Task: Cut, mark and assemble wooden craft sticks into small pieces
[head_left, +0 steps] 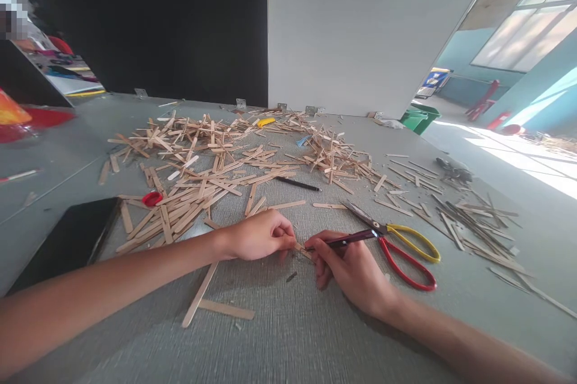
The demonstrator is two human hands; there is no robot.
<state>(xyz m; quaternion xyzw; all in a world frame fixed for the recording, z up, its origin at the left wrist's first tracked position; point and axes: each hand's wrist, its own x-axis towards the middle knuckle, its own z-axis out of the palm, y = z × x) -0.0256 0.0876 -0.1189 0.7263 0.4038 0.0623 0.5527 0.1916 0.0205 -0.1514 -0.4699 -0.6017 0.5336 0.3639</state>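
My left hand pinches a short wooden stick piece flat against the grey table. My right hand grips a dark purple pen like a writing tool, its tip touching that stick piece. Both hands are closed and sit close together near the middle front of the table. Scissors with one yellow and one red handle lie just right of my right hand, blades pointing up-left.
A wide heap of wooden craft sticks covers the far table. A black pen, a red cap, a dark tablet at left, thin split sticks at right. Two long sticks lie near me.
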